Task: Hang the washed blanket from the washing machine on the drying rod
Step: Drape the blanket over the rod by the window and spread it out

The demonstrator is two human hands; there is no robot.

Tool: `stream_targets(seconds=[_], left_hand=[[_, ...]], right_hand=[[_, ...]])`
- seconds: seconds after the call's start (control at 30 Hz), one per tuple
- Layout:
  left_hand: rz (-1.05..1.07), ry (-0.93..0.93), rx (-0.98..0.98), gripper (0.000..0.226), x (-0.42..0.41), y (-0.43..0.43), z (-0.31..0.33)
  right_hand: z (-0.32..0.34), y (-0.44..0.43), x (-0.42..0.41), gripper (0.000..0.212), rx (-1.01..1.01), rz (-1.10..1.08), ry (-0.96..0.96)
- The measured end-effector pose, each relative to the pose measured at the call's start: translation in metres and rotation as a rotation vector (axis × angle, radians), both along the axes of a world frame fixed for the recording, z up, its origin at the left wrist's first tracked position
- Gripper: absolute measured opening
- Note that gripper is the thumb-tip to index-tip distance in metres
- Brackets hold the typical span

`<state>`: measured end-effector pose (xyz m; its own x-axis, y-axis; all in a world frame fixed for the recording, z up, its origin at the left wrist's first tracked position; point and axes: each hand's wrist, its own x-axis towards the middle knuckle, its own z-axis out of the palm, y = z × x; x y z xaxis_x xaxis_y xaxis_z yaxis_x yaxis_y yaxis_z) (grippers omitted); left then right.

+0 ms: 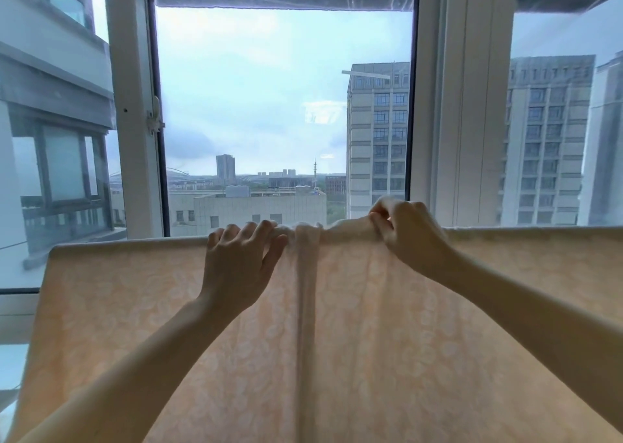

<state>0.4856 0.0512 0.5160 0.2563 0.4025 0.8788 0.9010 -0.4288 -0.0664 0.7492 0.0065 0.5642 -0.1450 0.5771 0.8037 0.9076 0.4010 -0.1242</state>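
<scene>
Blanket (337,324) draped, left hand (236,260) fingers curled over fold, right hand (408,237) pinching edge

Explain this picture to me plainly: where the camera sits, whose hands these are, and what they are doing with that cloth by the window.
There is no machine here. One wide-angle camera is worn on a person's head, so you look out along their own bare arms.

The pale peach blanket with a faint leaf pattern is already draped over a horizontal line that must be the drying rod; the rod itself is hidden under the cloth. The blanket hangs down toward the camera.

The left hand has its fingers curled over the top fold. The right hand pinches a bunched bit of fabric at the top edge. A creased fold runs down between the two hands.

Behind is a window showing city buildings.
</scene>
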Motion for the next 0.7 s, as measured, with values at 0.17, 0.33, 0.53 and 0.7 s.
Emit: stream_targets(seconds=[0.17, 0.33, 0.53, 0.7], left_hand=[[-0.016, -0.006, -0.013, 0.050, 0.000, 0.004, 0.005], [-0.026, 0.009, -0.006, 0.053, 0.002, 0.002, 0.009], [-0.031, 0.011, -0.037, 0.058, -0.008, -0.003, 0.015], [0.038, 0.009, -0.143, 0.058, -0.016, -0.011, 0.022]], right_hand=[[0.004, -0.010, 0.037, 0.013, -0.008, -0.240, 0.034], [0.007, -0.017, 0.026, 0.016, -0.079, 0.067, -0.049], [0.002, -0.003, -0.007, 0.015, -0.085, 0.175, -0.102], [0.007, 0.000, -0.006, 0.011, 0.020, 0.092, -0.026]])
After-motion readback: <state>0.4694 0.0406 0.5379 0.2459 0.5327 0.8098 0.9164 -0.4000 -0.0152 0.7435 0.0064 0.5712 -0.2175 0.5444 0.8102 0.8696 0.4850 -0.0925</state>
